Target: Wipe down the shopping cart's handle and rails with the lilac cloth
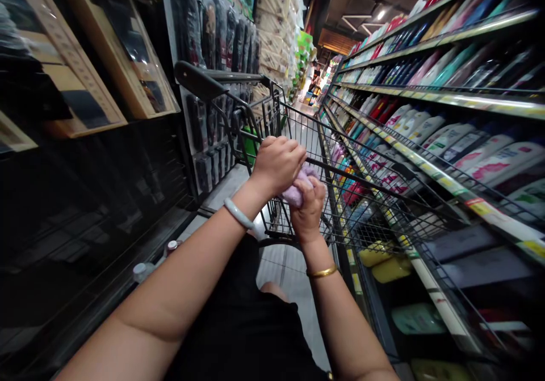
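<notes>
A lilac cloth (293, 195) is bunched between my two hands. My left hand (277, 163) is closed in a fist at its upper end, knuckles up, against the near rim of a black wire shopping cart (361, 172). Its fingertips are hidden, so whether it also touches the rim does not show. Just below, my right hand (309, 206) has its fingers curled around the cloth. A pale bangle (238, 214) circles my left wrist, and a gold bracelet (322, 272) my right.
Shelves of bottles (426, 131) line the right side, close to the cart. Boxed goods (145, 57) and hanging packs (221, 34) stand on the left. Low on the left are bottles (142, 271). People (315, 77) appear far down the aisle.
</notes>
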Demonstrator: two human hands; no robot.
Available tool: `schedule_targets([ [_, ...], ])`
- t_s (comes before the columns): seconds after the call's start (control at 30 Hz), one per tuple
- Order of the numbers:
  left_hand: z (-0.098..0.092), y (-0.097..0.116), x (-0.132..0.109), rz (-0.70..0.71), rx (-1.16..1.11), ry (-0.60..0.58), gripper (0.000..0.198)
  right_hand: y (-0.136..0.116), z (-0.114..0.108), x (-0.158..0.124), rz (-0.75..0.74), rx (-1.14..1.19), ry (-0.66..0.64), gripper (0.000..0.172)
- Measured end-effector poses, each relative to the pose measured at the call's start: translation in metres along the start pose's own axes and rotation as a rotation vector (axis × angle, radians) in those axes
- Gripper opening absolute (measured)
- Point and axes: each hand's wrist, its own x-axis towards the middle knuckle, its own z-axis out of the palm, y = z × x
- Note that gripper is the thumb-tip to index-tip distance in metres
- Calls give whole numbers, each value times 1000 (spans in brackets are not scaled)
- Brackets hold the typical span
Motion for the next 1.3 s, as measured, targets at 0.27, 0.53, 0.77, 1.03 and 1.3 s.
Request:
schedule_targets([
  [0.27, -23, -21, -3, -7, 47, 50, 30, -9, -9, -2, 38, 31, -103, 38],
  [0.53, -2, -29, -14, 15, 68, 127, 33, -19, 11, 28, -37, 99, -25, 38],
  [0.77, -1, -22, -14, -30, 26, 152, 32, -17, -2, -16, 121, 78, -281, 48],
  [1.03, -3, -24, -16, -8, 10, 147, 32, -20, 20, -15, -3, 16, -222, 42],
  [1.3, 3, -24, -14, -49, -14, 166, 31, -12, 1, -29, 183, 110, -290, 46],
])
